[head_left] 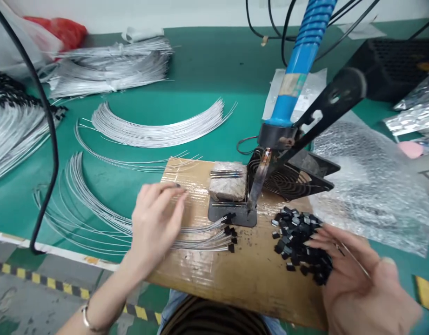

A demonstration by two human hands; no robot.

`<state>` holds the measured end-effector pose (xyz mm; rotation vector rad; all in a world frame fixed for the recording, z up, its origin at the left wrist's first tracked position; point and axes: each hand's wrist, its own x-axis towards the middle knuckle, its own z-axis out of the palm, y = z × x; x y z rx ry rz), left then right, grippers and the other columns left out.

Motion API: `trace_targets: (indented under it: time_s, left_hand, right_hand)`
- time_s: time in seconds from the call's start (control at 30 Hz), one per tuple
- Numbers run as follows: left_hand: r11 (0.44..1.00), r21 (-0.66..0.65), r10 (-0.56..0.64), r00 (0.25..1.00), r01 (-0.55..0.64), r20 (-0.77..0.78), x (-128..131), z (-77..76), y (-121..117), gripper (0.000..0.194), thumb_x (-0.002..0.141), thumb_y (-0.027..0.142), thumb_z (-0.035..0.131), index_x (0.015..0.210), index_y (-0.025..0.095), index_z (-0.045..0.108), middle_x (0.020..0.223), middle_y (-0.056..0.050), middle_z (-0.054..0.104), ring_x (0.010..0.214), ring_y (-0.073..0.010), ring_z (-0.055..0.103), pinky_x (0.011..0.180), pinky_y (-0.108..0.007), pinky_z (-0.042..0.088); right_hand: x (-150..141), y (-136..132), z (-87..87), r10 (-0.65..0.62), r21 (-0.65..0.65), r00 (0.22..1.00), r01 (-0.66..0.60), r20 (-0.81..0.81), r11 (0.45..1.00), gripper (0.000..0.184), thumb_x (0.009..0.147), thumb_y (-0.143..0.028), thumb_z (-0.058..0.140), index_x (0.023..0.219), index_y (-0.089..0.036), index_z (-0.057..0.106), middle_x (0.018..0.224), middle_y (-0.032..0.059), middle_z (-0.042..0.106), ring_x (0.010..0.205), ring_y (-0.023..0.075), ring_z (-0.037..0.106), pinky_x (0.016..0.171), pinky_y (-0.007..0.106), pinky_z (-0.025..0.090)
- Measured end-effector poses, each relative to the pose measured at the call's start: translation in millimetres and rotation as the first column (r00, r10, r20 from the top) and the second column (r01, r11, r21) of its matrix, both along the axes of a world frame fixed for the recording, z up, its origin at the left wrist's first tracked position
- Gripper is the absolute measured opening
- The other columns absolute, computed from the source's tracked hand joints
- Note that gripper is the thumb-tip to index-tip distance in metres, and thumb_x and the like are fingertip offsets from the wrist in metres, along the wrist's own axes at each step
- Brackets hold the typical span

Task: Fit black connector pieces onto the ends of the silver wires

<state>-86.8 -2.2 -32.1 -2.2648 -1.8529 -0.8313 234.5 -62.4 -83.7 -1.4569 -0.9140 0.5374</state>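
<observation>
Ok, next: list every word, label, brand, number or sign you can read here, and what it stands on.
None can be read.
Pale tape on the blue handle: too blurred to read.
Pale packaging behind it: marks too small to read.
Floor tape: yellow-and-black stripes, no visible words.

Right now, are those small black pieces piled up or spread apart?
Mostly piled: the black pieces overlap on the brown board, a few lying apart.
</observation>
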Motion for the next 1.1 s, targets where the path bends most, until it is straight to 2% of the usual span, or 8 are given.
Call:
trace_targets:
  time_s: [0.1, 0.17, 0.37, 0.57, 0.77, 0.9, 1.1]
  left_hand:
    - [0.999, -0.03, 0.026, 0.996, -0.029, -0.084, -30.6, -5.5, 37.7, 0.013, 0.1, 0.028, 0.065, 0.108, 0.021, 0.072, 0.109, -0.012, 0.069, 0.104, -0.0318, 0.062, 0.097, -0.049, 0.051]
    - [0.997, -0.077, 0.005, 0.991, -0.015, -0.131, -42.6, -10.5, 58.4, 0.018, 0.099, 0.032, 0.065, 0.11, 0.02, 0.073, 0.111, -0.014, 0.066, 0.106, -0.0343, 0.06, 0.096, -0.051, 0.05]
    - [0.984, -0.164, -0.088, 0.987, 0.065, -0.135, -45.0, -21.4, 89.1, 0.021, 0.102, 0.034, 0.06, 0.104, 0.019, 0.074, 0.106, -0.013, 0.065, 0.102, -0.0314, 0.058, 0.093, -0.048, 0.05]
    - [0.984, -0.15, -0.102, 0.993, 0.092, -0.055, -43.6, -24.8, 98.9, 0.021, 0.102, 0.03, 0.059, 0.093, 0.02, 0.075, 0.099, -0.011, 0.069, 0.1, -0.0291, 0.06, 0.093, -0.045, 0.05]
    - [0.991, -0.107, -0.074, 0.995, 0.081, 0.072, -47.6, -18.4, 95.6, 0.017, 0.099, 0.033, 0.065, 0.088, 0.025, 0.076, 0.101, -0.006, 0.078, 0.099, -0.0265, 0.066, 0.094, -0.043, 0.052]
    - [0.997, -0.061, -0.041, 0.987, 0.051, 0.157, -48.3, -12.9, 94.0, 0.016, 0.1, 0.034, 0.065, 0.091, 0.024, 0.075, 0.102, -0.004, 0.079, 0.102, -0.0243, 0.071, 0.098, -0.04, 0.054]
    - [0.997, -0.054, -0.054, 0.989, 0.062, 0.14, -36.7, -15.9, 94.4, 0.017, 0.099, 0.033, 0.068, 0.093, 0.025, 0.081, 0.101, -0.006, 0.077, 0.101, -0.025, 0.068, 0.095, -0.04, 0.052]
  right_hand:
    - [-4.6, 6.3, 4.2, -0.071, -0.025, 0.984, 0.068, -0.161, 0.997, 0.044, 0.104, -0.047, 0.049, 0.091, -0.022, 0.082, 0.091, 0.0131, 0.079, 0.069, 0.0287, 0.071, 0.074, 0.052, 0.052]
    - [-7.1, 9.0, 4.8, -0.103, -0.035, 0.976, 0.098, -0.193, 0.995, 0.043, 0.102, -0.048, 0.052, 0.087, -0.023, 0.083, 0.09, 0.0132, 0.079, 0.066, 0.0289, 0.07, 0.071, 0.053, 0.05]
    - [-10.6, 11.2, 7.6, -0.117, -0.039, 0.977, 0.112, -0.177, 0.993, 0.036, 0.097, -0.048, 0.061, 0.082, -0.025, 0.084, 0.084, 0.0129, 0.079, 0.062, 0.0292, 0.068, 0.066, 0.053, 0.048]
    - [-17.7, 10.2, 18.7, -0.137, -0.032, 0.979, 0.133, -0.148, 0.991, 0.03, 0.096, -0.043, 0.066, 0.083, -0.023, 0.084, 0.085, 0.0123, 0.079, 0.064, 0.0291, 0.069, 0.065, 0.052, 0.051]
    - [-19.1, 10.8, 17.0, -0.157, 0.005, 0.979, 0.159, -0.128, 0.987, 0.03, 0.094, -0.044, 0.069, 0.08, -0.022, 0.084, 0.081, 0.0136, 0.078, 0.061, 0.0299, 0.069, 0.062, 0.053, 0.051]
    - [-19.2, 9.4, 16.5, -0.152, -0.019, 0.98, 0.151, -0.131, 0.988, 0.031, 0.096, -0.045, 0.068, 0.083, -0.022, 0.084, 0.085, 0.0129, 0.078, 0.065, 0.0297, 0.068, 0.067, 0.053, 0.05]
    - [-19.3, 9.9, 16.3, -0.167, -0.002, 0.978, 0.168, -0.121, 0.986, 0.029, 0.095, -0.043, 0.069, 0.082, -0.023, 0.085, 0.08, 0.0118, 0.078, 0.062, 0.0288, 0.067, 0.065, 0.052, 0.049]
